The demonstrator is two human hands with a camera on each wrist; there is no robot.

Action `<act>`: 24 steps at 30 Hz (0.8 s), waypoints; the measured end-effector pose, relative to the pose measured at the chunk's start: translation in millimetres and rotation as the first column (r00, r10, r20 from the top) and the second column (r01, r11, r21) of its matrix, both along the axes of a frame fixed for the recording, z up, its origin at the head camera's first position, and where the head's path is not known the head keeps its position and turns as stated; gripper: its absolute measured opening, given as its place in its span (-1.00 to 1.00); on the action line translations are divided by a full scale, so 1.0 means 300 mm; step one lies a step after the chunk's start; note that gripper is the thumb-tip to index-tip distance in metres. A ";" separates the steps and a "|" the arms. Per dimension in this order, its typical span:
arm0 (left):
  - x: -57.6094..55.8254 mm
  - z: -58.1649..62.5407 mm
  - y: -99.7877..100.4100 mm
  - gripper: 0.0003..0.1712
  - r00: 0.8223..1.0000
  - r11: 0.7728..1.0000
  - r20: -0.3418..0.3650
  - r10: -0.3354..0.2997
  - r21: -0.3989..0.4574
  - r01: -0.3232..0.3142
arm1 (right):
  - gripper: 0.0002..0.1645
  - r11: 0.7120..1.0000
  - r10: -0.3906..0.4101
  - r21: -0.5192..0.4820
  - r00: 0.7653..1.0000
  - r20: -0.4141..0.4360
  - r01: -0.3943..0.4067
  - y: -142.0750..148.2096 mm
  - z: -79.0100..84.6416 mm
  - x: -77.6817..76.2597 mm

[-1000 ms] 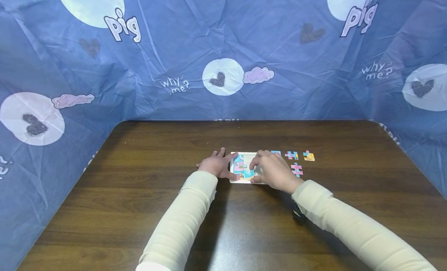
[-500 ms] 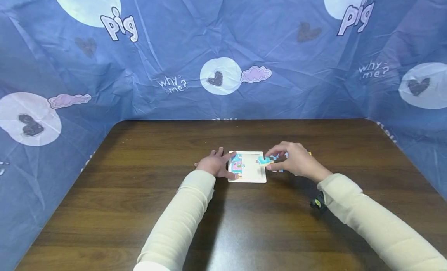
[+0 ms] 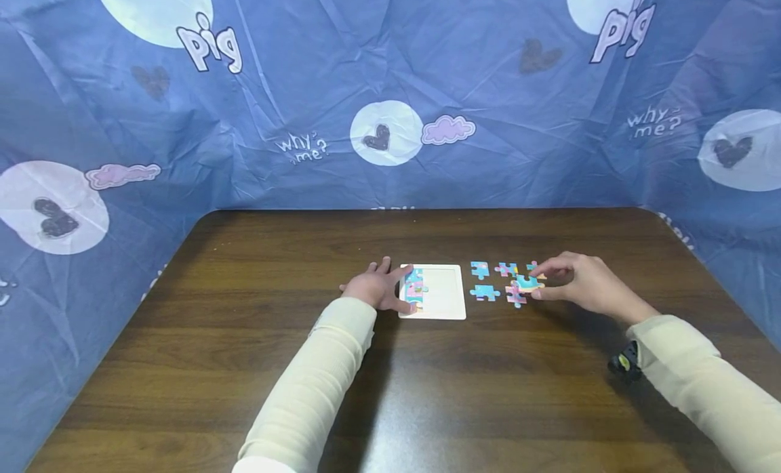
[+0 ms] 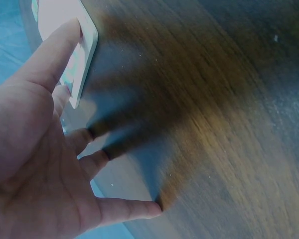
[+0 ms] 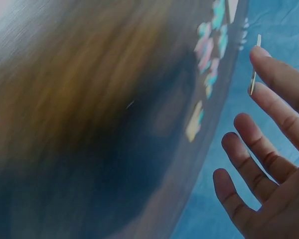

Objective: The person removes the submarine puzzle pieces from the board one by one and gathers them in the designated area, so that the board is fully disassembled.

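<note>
A white puzzle tray (image 3: 441, 293) lies on the dark wooden table, with a few coloured pieces (image 3: 415, 287) fitted along its left side. My left hand (image 3: 375, 289) rests flat against the tray's left edge, fingers spread, thumb (image 4: 57, 47) on the tray's rim (image 4: 84, 59). My right hand (image 3: 576, 283) is to the right of the tray and pinches a teal puzzle piece (image 3: 527, 282) just above the loose pieces (image 3: 497, 280). In the right wrist view the piece shows edge-on (image 5: 254, 64) at my fingertip.
Several loose puzzle pieces (image 5: 209, 55) lie on the table (image 3: 427, 392) right of the tray. Blue printed cloth (image 3: 390, 93) walls in the table at the back and both sides. A small black device (image 3: 622, 362) hangs at my right wrist.
My right hand lifted a teal piece off the tray and carried it right, to above the loose pieces. The left hand stayed at the tray's edge.
</note>
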State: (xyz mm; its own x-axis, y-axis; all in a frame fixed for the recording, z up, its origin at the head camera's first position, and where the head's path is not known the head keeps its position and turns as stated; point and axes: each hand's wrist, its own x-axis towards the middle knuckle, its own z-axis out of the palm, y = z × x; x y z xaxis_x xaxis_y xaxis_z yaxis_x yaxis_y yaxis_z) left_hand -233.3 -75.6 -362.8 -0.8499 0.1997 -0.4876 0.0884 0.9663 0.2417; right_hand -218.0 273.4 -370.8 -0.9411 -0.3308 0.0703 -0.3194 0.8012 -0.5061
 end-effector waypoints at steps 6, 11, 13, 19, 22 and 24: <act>-0.001 -0.001 0.004 0.00 1.000 1.000 0.001 -0.001 -0.001 0.001 | -0.51 0.998 -0.042 0.048 0.998 0.045 0.040 0.062 -0.035 -0.001; -0.002 -0.001 0.003 0.01 1.000 1.000 0.007 -0.001 -0.003 0.001 | -0.54 0.994 -0.035 0.105 0.999 0.013 0.034 0.090 -0.060 -0.005; -0.003 -0.001 0.002 0.01 1.000 1.000 0.010 0.000 -0.002 0.000 | -0.55 0.992 -0.026 0.122 1.000 -0.002 0.026 0.099 -0.069 -0.007; -0.002 -0.001 0.000 0.02 1.000 1.000 0.012 0.000 0.000 0.000 | -0.55 0.991 -0.027 0.135 1.000 0.004 0.026 0.116 -0.088 -0.008; -0.002 -0.001 -0.001 0.02 1.000 1.000 0.010 -0.002 -0.001 0.002 | -0.55 0.991 -0.027 0.131 1.000 0.009 0.026 0.116 -0.092 -0.009; -0.002 -0.001 -0.001 0.01 1.000 1.000 0.008 -0.003 0.000 0.003 | -0.54 0.992 -0.025 0.126 1.000 0.008 0.024 0.114 -0.094 -0.009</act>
